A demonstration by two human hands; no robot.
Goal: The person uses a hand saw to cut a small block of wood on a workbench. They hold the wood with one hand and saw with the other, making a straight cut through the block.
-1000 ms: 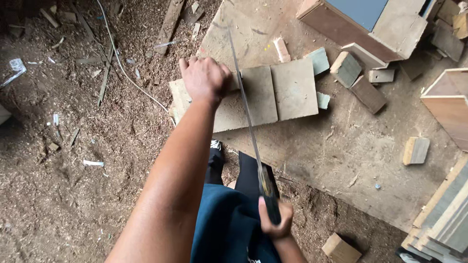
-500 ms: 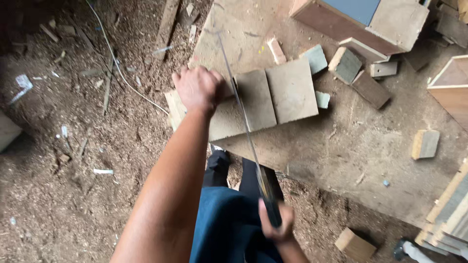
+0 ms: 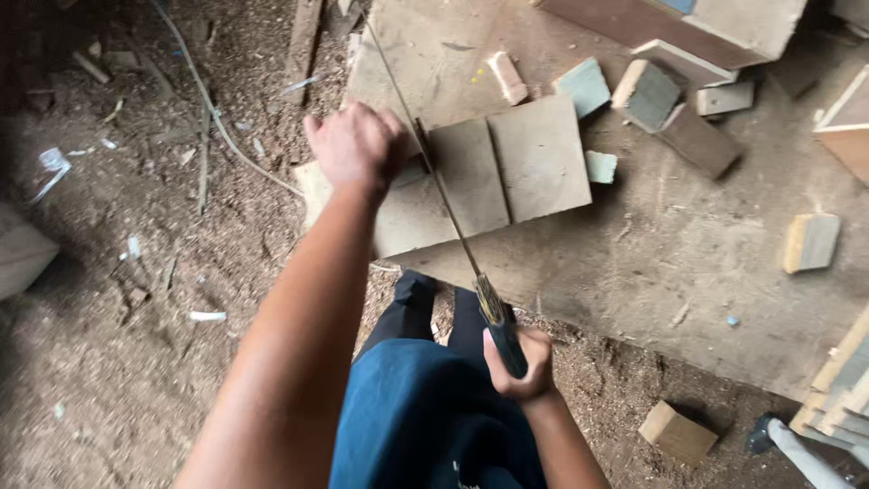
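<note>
Pressing flat on the board (image 3: pixel 471 186), the left hand (image 3: pixel 355 145) steadies it; the right hand (image 3: pixel 516 362) grips the saw (image 3: pixel 453 217).

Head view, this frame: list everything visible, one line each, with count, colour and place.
flat board: one, grey-brown, centre, on the work surface
saw: one, thin dark blade, crossing the board
work surface: one, dusty brown, right half
small wood blocks: several, pale and grey, upper right, right and lower right
cord: one, pale, upper left on sawdust
left hand: pressing the board's left part
right hand: gripping the saw handle
</note>
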